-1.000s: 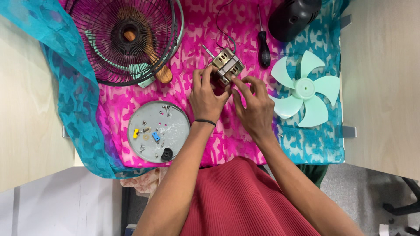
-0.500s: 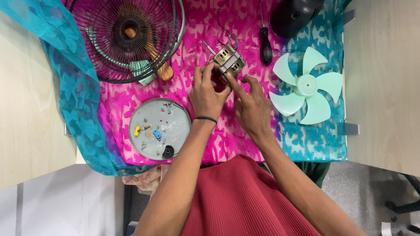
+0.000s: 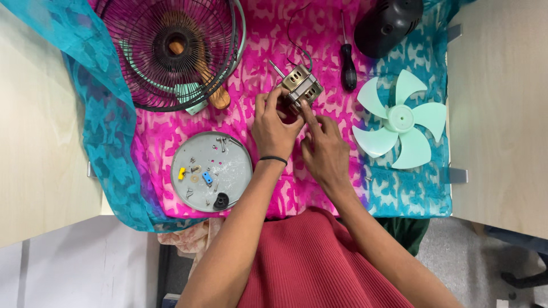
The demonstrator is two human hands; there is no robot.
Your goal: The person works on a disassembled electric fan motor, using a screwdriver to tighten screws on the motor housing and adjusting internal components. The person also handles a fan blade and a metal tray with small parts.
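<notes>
Both hands are sitting a little lower on the cloth than half a second ago, and the small fan motor [image 3: 301, 88] has come down with them, its shaft now tipping up and away to the left. The left hand [image 3: 273, 126] is closing around the near left side of the motor, thumb and fingers wrapping its metal frame, so it is gripping the motor. The right hand [image 3: 324, 149] is lying just right of that grip, its forefinger stretching up to touch the motor's near right corner; whether it is pinching anything I cannot tell. The motor is resting on the pink and teal cloth [image 3: 171, 128], directly beyond the fingertips, with thin wires [image 3: 299, 54] trailing away from it on the far side.

Just right of the grip and slightly beyond it, a black-handled screwdriver [image 3: 347, 65] is lying pointing away. Farther right, the pale green fan blade [image 3: 401, 120] is lying flat, and beyond it a black motor cover [image 3: 388, 23] is sitting at the far edge. Left of the grip and beyond it, the wire fan guard [image 3: 171, 48] is lying with a wooden handle [image 3: 200, 71] under it. Nearer the person and to the left of the left wrist, a round grey tray [image 3: 234, 171] is holding screws and small blue, yellow and black parts.
</notes>
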